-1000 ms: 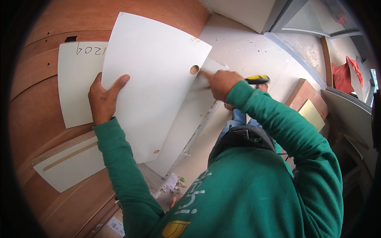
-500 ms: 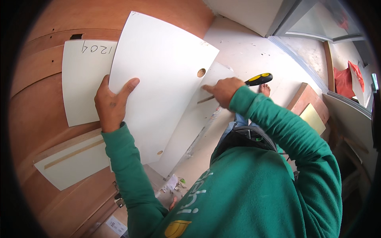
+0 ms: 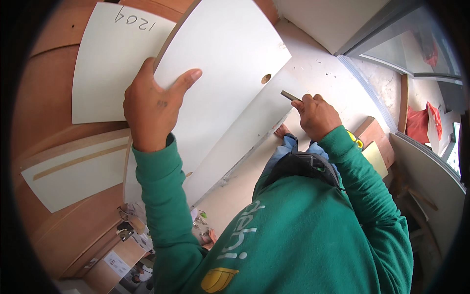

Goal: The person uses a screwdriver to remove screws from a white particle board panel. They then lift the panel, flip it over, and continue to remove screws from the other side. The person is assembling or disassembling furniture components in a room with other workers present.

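My left hand (image 3: 154,110) is closed on the edge of a large white panel (image 3: 220,63), its thumb flat on the white face. The panel stands tilted, with a round hole (image 3: 266,78) near its right edge and a smaller one low down. My right hand (image 3: 318,117) is wrapped round a chisel (image 3: 291,96), its flat blade pointing up and left toward the panel without touching it. Part of the chisel's yellow and black handle shows beyond my wrist; the fist and sleeve hide the rest. Another pale panel surface (image 3: 249,130) lies just beyond the held one.
A white board with handwriting (image 3: 107,63) and a white piece with a tan strip (image 3: 83,171) rest against brown wood at left. Rightward are a wooden block (image 3: 377,142), a framed glass door (image 3: 391,44) and a red bag (image 3: 418,122). Small items lie on the floor at lower left.
My right hand has drawn back from the panel, down and to the right, and the chisel's blade now points up-left. The panel and my left hand appear further right in view.
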A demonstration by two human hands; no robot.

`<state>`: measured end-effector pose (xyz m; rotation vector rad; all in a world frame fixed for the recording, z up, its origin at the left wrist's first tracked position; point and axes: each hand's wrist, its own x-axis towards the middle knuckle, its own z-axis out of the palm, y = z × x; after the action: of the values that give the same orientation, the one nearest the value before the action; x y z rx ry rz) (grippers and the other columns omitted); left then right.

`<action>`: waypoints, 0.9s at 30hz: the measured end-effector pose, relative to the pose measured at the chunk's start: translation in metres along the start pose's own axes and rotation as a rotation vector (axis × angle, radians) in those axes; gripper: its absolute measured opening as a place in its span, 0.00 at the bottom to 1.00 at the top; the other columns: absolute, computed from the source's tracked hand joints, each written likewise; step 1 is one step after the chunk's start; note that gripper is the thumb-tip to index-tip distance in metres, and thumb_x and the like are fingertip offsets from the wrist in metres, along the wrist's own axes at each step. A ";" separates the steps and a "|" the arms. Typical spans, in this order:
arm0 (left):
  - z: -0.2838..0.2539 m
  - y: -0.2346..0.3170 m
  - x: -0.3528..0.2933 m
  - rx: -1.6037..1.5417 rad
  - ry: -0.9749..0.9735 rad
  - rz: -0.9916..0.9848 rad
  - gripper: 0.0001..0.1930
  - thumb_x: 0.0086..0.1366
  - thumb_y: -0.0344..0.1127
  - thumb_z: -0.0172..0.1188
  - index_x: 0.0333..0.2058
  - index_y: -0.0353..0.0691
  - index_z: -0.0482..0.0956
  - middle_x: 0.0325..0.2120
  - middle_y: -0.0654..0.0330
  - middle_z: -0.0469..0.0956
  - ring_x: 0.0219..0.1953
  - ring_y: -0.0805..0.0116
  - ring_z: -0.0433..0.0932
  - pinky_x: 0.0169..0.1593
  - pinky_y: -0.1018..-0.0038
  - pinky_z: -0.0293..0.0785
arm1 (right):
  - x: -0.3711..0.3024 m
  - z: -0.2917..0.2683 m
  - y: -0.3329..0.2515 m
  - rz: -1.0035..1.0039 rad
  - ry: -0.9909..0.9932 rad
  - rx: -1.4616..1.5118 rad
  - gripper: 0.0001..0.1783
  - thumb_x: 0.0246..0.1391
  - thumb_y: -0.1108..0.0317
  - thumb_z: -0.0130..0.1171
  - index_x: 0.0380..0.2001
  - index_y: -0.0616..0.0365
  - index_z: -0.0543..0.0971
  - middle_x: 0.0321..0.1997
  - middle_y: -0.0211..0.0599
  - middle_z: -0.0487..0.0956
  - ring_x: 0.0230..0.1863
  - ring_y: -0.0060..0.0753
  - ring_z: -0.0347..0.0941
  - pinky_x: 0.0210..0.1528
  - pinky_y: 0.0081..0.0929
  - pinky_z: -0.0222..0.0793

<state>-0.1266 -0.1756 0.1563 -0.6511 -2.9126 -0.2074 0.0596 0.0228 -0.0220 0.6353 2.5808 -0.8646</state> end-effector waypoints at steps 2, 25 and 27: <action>0.001 -0.003 -0.002 0.005 0.031 0.050 0.36 0.50 0.60 0.78 0.45 0.33 0.81 0.37 0.44 0.85 0.40 0.44 0.85 0.50 0.58 0.80 | 0.003 0.012 -0.002 -0.099 0.068 0.038 0.22 0.74 0.52 0.43 0.43 0.62 0.75 0.38 0.60 0.81 0.38 0.62 0.81 0.42 0.56 0.76; -0.001 -0.004 -0.021 0.089 0.147 0.105 0.35 0.52 0.62 0.75 0.47 0.37 0.83 0.36 0.47 0.86 0.38 0.43 0.85 0.42 0.54 0.81 | 0.035 0.033 -0.026 -0.203 0.302 -0.189 0.09 0.68 0.63 0.51 0.43 0.56 0.72 0.37 0.47 0.81 0.40 0.57 0.81 0.39 0.52 0.77; 0.000 -0.006 -0.019 0.069 0.148 0.120 0.35 0.52 0.62 0.74 0.47 0.38 0.83 0.35 0.47 0.86 0.38 0.43 0.85 0.42 0.54 0.81 | 0.039 0.031 -0.027 -0.246 0.348 -0.292 0.08 0.67 0.64 0.51 0.44 0.55 0.70 0.37 0.45 0.81 0.40 0.54 0.82 0.39 0.51 0.78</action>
<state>-0.1127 -0.1888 0.1527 -0.7626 -2.7163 -0.1345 0.0192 -0.0044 -0.0504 0.4167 3.0687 -0.4560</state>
